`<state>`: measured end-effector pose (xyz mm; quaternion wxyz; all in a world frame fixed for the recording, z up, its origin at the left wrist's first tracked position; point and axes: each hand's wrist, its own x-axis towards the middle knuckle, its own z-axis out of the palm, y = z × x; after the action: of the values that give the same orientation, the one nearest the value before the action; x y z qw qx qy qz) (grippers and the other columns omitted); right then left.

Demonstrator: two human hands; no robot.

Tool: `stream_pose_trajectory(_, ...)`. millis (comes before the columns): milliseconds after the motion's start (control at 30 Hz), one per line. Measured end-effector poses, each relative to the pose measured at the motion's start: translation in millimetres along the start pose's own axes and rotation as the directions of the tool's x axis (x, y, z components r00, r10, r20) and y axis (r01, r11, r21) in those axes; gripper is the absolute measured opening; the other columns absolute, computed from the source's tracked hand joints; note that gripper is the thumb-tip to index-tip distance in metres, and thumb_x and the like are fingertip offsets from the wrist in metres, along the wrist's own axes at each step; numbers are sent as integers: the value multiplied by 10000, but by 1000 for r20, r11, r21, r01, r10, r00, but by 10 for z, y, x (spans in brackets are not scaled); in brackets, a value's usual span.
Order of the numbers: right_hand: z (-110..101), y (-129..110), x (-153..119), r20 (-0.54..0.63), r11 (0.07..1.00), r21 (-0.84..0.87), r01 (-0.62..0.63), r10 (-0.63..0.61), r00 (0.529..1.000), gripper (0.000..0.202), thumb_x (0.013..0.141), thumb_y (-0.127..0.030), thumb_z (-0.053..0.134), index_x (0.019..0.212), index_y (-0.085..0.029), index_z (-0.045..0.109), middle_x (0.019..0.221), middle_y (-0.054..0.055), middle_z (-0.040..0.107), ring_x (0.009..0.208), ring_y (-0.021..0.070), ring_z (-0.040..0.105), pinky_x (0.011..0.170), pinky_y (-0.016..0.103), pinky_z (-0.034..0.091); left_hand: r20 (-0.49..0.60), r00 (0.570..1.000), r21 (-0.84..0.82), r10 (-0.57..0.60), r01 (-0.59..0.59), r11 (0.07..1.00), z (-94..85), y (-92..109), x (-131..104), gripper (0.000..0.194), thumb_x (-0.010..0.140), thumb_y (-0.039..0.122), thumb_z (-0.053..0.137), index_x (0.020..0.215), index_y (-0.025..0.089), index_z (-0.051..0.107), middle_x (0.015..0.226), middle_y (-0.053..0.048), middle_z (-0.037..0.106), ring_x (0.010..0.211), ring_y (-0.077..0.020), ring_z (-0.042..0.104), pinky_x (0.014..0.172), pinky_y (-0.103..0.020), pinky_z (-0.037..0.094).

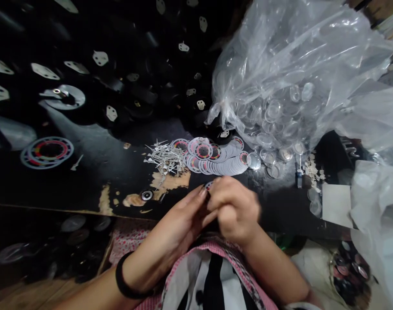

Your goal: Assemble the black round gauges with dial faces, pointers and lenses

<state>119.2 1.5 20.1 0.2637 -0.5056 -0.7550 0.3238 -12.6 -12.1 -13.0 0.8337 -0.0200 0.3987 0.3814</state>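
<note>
Close to my body, at the bench's front edge, my two hands meet. A small round printed dial (209, 186) shows in part at the fingertips of my left hand (188, 215), whose fingers are closed on it. My right hand (236, 209) is curled into a fist against it, slightly blurred; whatever it grips is hidden. Just beyond them lies a fanned row of printed dial discs (222, 165). To its left is a heap of small pale pointers (165, 157). A small black-and-silver round part (146, 195) rests left of my hands.
A large clear plastic bag (280, 56) spills clear round covers (273, 112) at the back right. Many black housings with pale plates (111, 113) crowd the back left. Larger dials (47, 153) lie left. A small screwdriver (299, 172) and a white square pad (337, 205) are right.
</note>
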Motion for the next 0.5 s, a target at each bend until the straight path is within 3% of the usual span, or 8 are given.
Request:
stream_pose_trajectory(100,47,-37,159,-70,966,217,140,-128,989,208,906,-263,411,740,-264,536,695,8,563,657,170,573,647,345,526,-5,1000,14,20,-20,1000,5,-3,-7,89,829,279,764,894,218,754,893,-36,791,930,-230,743,761,-296,612)
stream_pose_trajectory(200,-190,-39,198,-269,903,398,161,-53,962,178,892,-208,397,778,-256,525,650,-25,508,571,143,514,604,319,487,7,999,-7,43,-43,999,-1,18,-6,109,867,272,733,947,204,762,1004,-46,795,980,-202,742,895,-303,590)
stream_pose_trajectory(267,-446,90,121,-498,879,435,198,51,866,151,870,-197,412,802,-267,528,593,-56,425,500,132,431,589,316,453,0,1000,-19,27,-27,999,-6,38,-4,130,897,270,703,976,186,762,1061,-74,792,989,-207,746,963,-347,572)
stream_pose_trajectory(333,-676,335,-9,-673,915,372,155,151,724,109,863,-226,444,811,-262,533,562,-70,375,490,132,398,591,313,428,-10,1000,-24,-2,2,1000,-10,49,-5,154,922,270,670,993,169,761,1084,-107,790,1009,-226,747,997,-382,560)
stream_pose_trajectory(400,-830,632,-164,-710,951,307,-24,246,660,84,856,-286,464,794,-250,509,541,-77,378,479,127,389,578,304,412,-34,999,-19,-27,26,999,-17,49,-10,207,946,307,633,994,154,765,1099,-137,788,1061,-252,735,1013,-400,556)
stream_pose_trajectory(500,-946,986,-392,-738,964,218,-151,264,621,120,869,-307,422,801,-240,496,530,-79,381,470,134,416,573,311,431,-98,995,15,-19,20,1000,-44,46,3,272,951,373,620,1006,153,770,1128,-144,784,1139,-272,706,994,-391,576)
